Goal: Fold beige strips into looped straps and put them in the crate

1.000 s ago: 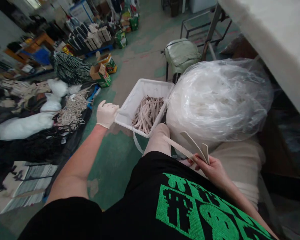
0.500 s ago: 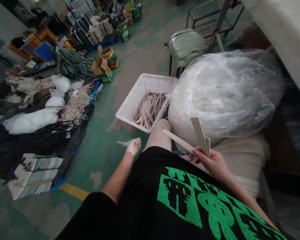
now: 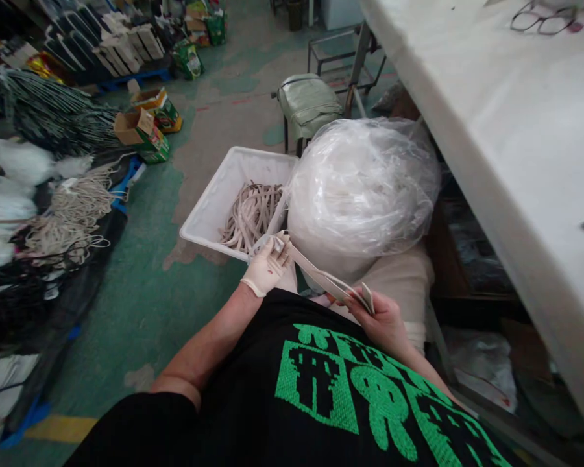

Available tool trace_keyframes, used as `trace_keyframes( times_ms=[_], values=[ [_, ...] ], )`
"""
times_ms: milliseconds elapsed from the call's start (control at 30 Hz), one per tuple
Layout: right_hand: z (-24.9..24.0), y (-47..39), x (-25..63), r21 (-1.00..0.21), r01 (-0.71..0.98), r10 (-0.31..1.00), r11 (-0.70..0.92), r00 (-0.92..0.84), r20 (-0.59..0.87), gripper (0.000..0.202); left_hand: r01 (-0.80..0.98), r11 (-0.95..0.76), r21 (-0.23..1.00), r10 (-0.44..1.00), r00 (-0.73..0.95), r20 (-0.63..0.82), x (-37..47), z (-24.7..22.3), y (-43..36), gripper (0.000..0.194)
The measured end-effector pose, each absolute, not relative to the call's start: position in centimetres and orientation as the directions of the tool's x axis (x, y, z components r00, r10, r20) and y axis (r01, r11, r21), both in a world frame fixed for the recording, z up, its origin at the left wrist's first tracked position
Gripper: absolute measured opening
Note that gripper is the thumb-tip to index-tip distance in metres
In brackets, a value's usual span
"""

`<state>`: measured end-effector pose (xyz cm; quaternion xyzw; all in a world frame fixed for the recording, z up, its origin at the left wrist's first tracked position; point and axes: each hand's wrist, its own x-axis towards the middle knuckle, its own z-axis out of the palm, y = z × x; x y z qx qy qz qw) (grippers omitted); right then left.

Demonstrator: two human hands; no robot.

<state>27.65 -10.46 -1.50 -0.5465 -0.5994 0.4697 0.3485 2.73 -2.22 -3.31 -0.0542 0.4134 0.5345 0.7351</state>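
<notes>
My left hand, in a pale glove, is turned palm up in front of the white bin. Its fingers and thumb are closed at the far end of a flat beige strip. A bit of thin clear plastic shows by the thumb. The bare right hand grips the strip's near end, where it is doubled over into a loop and a short end stands up. Between the hands the strip runs slanting, above my lap. Many similar strips lie tangled in the white plastic bin.
Right of the bin is a large bundle wrapped in clear plastic, on a beige fabric roll. A white-topped table bears glasses. A padded stool stands behind. Cords and cartons are at left.
My left hand has come up from beside my leg to the strip's far end. The right hand has tilted the strips down toward it. The view has swung right, showing more table.
</notes>
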Motion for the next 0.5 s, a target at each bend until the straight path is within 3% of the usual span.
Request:
trace_keyframes(
  times_ms=[167,500],
  values=[
    [-1.9,-10.1,27.6,-0.882,0.464,0.984,0.084,-0.176,0.001,0.013,-0.837,0.408,0.364,0.750,0.080,-0.657,4.0,-3.0,-2.0,0.032],
    [-2.2,-10.0,27.5,-0.858,0.504,0.987,0.100,-0.162,0.020,0.014,-0.844,0.429,0.323,0.741,0.124,-0.660,4.0,-3.2,-2.1,0.032]
  ],
)
